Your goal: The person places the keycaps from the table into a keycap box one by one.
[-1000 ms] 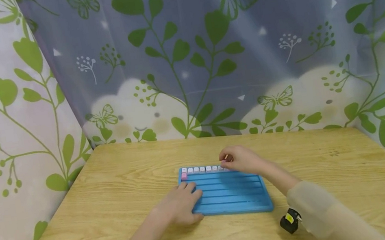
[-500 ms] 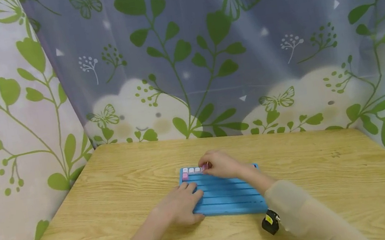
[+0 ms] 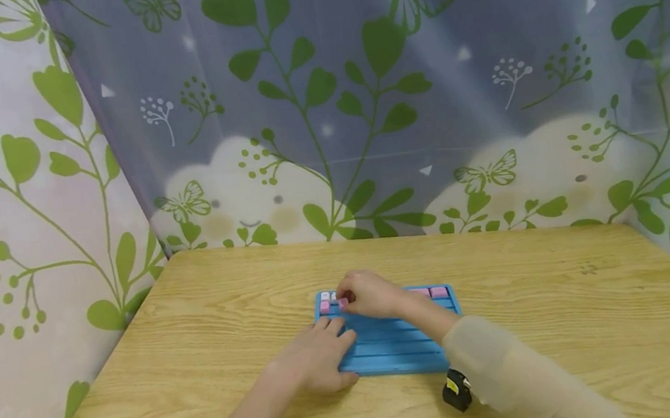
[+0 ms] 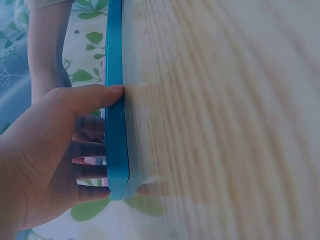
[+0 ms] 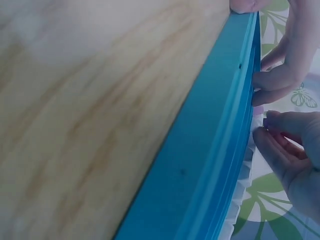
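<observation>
A blue ridged tray [image 3: 392,344] lies on the table in the head view. White keycaps [image 5: 242,185] line its far edge. One pink keycap [image 3: 325,307] sits at the left end of the second row; further pink keycaps [image 3: 439,291] show at the far right corner. My right hand [image 3: 373,295] pinches another pink keycap [image 3: 342,303] between thumb and fingertips, just right of the first one. Part of the rows is hidden behind this hand. My left hand [image 3: 317,356] rests on the tray's left side, fingers spread, with its thumb [image 4: 100,98] against the front edge.
The wooden table [image 3: 226,303] reaches back to a printed curtain [image 3: 319,97] with leaves and butterflies. A small black device [image 3: 457,390] with a yellow label hangs at my right wrist, close to the tray's front right corner.
My right hand has carried the pink keycap leftward along the tray's far rows, to beside the first pink one. My left hand stays in place on the tray.
</observation>
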`<action>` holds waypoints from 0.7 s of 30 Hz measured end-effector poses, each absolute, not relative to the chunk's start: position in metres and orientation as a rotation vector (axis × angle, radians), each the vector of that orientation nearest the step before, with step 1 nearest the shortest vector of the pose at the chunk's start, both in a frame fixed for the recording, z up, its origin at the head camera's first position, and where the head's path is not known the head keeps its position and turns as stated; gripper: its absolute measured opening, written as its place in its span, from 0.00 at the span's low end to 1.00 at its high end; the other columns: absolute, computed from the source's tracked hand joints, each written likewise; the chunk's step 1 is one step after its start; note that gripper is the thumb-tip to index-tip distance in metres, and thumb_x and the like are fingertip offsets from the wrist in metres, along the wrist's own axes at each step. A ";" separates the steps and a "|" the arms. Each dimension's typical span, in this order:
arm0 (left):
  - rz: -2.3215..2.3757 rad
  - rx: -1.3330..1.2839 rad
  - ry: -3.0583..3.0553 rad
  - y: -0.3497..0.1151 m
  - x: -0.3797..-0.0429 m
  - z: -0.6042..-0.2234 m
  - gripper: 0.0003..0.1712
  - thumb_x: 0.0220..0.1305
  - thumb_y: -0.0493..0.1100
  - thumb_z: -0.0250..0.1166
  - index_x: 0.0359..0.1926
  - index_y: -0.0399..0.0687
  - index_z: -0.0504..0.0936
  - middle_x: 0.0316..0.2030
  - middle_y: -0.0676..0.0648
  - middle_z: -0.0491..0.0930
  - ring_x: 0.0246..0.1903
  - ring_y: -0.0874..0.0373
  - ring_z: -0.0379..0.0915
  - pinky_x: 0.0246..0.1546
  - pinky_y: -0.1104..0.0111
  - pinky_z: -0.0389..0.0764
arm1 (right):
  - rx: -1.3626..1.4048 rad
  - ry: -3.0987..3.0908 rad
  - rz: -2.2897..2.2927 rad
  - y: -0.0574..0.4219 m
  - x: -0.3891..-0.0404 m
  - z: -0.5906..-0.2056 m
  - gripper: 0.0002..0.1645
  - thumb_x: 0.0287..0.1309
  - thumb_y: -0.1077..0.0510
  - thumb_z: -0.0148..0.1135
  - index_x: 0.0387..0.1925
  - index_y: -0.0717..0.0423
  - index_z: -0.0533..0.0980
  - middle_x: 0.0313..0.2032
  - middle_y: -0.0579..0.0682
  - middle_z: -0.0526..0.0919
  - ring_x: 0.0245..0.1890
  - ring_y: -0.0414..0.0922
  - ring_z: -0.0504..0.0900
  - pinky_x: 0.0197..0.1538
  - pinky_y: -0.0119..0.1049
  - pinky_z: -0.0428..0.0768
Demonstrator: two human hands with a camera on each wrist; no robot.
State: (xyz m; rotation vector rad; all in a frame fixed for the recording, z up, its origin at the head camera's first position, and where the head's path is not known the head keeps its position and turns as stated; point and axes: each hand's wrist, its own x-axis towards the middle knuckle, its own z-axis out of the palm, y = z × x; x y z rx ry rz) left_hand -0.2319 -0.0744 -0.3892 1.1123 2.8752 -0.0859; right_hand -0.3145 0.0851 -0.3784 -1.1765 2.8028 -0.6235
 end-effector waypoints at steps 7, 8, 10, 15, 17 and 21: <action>-0.093 1.123 2.877 -0.074 -0.233 -0.389 0.33 0.58 0.62 0.59 0.57 0.46 0.70 0.58 0.44 0.66 0.57 0.48 0.60 0.58 0.58 0.66 | -1.113 2.851 -0.585 0.080 -0.319 -0.381 0.07 0.54 0.62 0.65 0.36 0.60 0.80 0.29 0.47 0.76 0.31 0.42 0.72 0.36 0.32 0.75; -0.093 1.123 2.880 -0.074 -0.233 -0.390 0.33 0.58 0.62 0.59 0.57 0.46 0.70 0.58 0.44 0.66 0.57 0.48 0.61 0.58 0.58 0.66 | -1.108 2.856 -0.580 0.079 -0.319 -0.381 0.06 0.53 0.62 0.65 0.35 0.60 0.80 0.28 0.46 0.76 0.31 0.42 0.72 0.35 0.33 0.75; -0.096 1.126 2.884 -0.074 -0.233 -0.390 0.33 0.57 0.62 0.59 0.57 0.47 0.71 0.57 0.44 0.66 0.56 0.49 0.61 0.57 0.58 0.67 | -1.104 2.863 -0.575 0.077 -0.320 -0.382 0.05 0.53 0.62 0.65 0.33 0.59 0.80 0.28 0.46 0.76 0.30 0.42 0.72 0.35 0.33 0.74; -0.121 1.150 2.891 -0.074 -0.234 -0.391 0.31 0.57 0.62 0.59 0.54 0.47 0.71 0.54 0.46 0.67 0.54 0.50 0.62 0.56 0.59 0.67 | -1.147 2.870 -0.564 0.073 -0.321 -0.383 0.03 0.51 0.65 0.63 0.31 0.60 0.79 0.27 0.47 0.76 0.30 0.42 0.72 0.35 0.33 0.74; -0.126 1.154 2.890 -0.074 -0.234 -0.391 0.31 0.57 0.62 0.59 0.54 0.47 0.72 0.53 0.46 0.67 0.54 0.51 0.62 0.56 0.59 0.67 | -1.159 2.866 -0.563 0.071 -0.320 -0.384 0.03 0.51 0.65 0.63 0.31 0.60 0.79 0.28 0.48 0.77 0.30 0.42 0.72 0.34 0.33 0.74; -0.116 1.151 2.888 -0.074 -0.234 -0.391 0.31 0.57 0.62 0.59 0.54 0.47 0.72 0.54 0.46 0.67 0.54 0.50 0.61 0.56 0.59 0.68 | -1.147 2.863 -0.557 0.068 -0.319 -0.385 0.05 0.52 0.65 0.63 0.33 0.61 0.80 0.29 0.48 0.77 0.30 0.42 0.73 0.35 0.34 0.75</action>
